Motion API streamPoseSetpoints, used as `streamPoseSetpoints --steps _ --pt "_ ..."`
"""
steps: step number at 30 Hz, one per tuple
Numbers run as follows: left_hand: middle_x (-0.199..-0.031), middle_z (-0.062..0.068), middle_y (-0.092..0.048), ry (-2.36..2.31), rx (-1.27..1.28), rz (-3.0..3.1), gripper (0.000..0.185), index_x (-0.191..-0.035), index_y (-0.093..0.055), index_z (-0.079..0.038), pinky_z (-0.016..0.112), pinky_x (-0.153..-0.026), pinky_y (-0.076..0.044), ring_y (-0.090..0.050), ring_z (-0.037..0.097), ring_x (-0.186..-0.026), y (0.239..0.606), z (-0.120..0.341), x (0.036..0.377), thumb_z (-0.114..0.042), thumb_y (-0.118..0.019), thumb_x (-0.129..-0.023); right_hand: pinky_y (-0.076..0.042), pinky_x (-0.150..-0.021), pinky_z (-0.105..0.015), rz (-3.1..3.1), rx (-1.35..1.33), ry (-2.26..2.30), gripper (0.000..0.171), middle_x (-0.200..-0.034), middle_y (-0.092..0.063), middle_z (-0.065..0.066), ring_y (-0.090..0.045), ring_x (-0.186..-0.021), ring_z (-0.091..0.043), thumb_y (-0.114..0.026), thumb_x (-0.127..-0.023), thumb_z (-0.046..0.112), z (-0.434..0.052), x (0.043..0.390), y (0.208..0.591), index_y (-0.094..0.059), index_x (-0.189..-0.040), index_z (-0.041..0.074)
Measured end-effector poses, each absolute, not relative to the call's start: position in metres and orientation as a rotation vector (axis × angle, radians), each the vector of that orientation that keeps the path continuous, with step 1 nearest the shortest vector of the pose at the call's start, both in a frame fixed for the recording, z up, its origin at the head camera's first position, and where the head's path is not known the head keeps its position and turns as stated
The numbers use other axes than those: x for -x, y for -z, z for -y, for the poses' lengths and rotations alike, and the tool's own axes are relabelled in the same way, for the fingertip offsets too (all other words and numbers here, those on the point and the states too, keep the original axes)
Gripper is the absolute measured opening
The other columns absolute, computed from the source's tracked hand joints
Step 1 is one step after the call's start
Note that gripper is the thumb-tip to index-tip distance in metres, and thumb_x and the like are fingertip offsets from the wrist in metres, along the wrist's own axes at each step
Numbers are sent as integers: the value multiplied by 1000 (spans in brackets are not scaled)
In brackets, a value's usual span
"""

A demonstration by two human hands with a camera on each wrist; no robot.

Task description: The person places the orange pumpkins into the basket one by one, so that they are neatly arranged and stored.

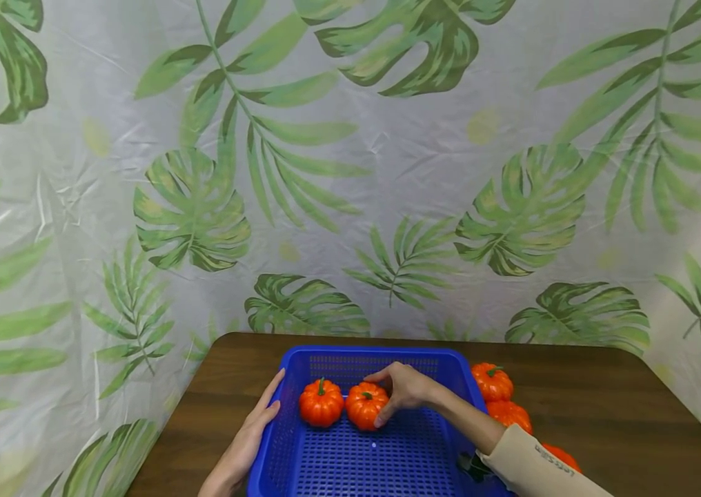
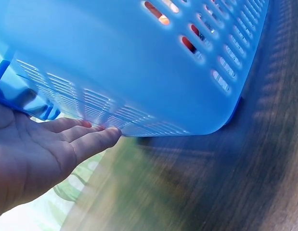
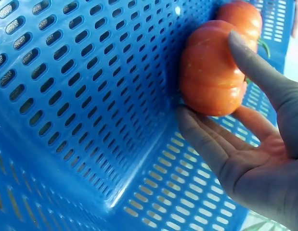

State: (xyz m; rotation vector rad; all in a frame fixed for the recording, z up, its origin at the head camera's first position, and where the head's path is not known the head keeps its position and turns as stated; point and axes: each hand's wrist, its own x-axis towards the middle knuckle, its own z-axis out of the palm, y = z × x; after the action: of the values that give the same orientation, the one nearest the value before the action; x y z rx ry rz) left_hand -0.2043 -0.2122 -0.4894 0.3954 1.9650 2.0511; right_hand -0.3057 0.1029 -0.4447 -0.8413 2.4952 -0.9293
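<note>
We find the right hand (image 1: 405, 388) inside the blue perforated basket (image 1: 388, 462), its fingers (image 3: 206, 139) and thumb curled round a small orange pumpkin (image 1: 366, 406), grasping it. That pumpkin rests on the basket floor, stem up, just beside a second pumpkin (image 1: 321, 403), possibly touching it. The left hand (image 1: 251, 431) lies with straight, relaxed fingers (image 2: 91, 142) against the basket's outer left wall, holding nothing. Three further pumpkins (image 1: 492, 382) sit on the brown surface (image 1: 624, 407) to the basket's right. The beige sleeve (image 1: 537, 469) bears small writing, which we cannot read.
</note>
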Motion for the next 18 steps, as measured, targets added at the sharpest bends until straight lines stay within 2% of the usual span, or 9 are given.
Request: streamPoseSetpoints --steps 4,10,13,18 --pt "-175 14 3 -2051 -399 -1963 59 -168 1 -29 36 -106 -47 -40 33 -143 490 212 205 -36 -24 -115 -59 -90 -36 -2453 834 953 76 -120 -75 -21 -73 -106 -26 -95 -68 3 -104 306 444 -64 -136 -6" --pt "-175 14 4 -2046 -403 -1956 59 -168 1 -30 39 -107 -47 -41 34 -143 490 213 204 -37 -24 -115 -60 -83 -34 -2465 791 967 69 -108 -78 -19 -74 -100 -26 -94 -71 8 -106 306 442 -67 -134 -4" --pt "-175 14 4 -2049 -406 -1945 59 -168 2 -30 40 -106 -47 -42 34 -142 490 213 204 -37 -24 -115 -60 -82 -36 -2483 727 976 66 -108 -78 -17 -74 -101 -27 -94 -74 15 -107 307 437 -69 -134 1" --pt "-175 14 4 -2051 -414 -1956 59 -168 2 -29 38 -107 -46 -39 35 -144 490 213 205 -36 -23 -115 -58 -91 -47 -2474 660 1015 65 -117 -75 -19 -70 -108 -31 -91 -80 28 -113 307 420 -67 -137 5"
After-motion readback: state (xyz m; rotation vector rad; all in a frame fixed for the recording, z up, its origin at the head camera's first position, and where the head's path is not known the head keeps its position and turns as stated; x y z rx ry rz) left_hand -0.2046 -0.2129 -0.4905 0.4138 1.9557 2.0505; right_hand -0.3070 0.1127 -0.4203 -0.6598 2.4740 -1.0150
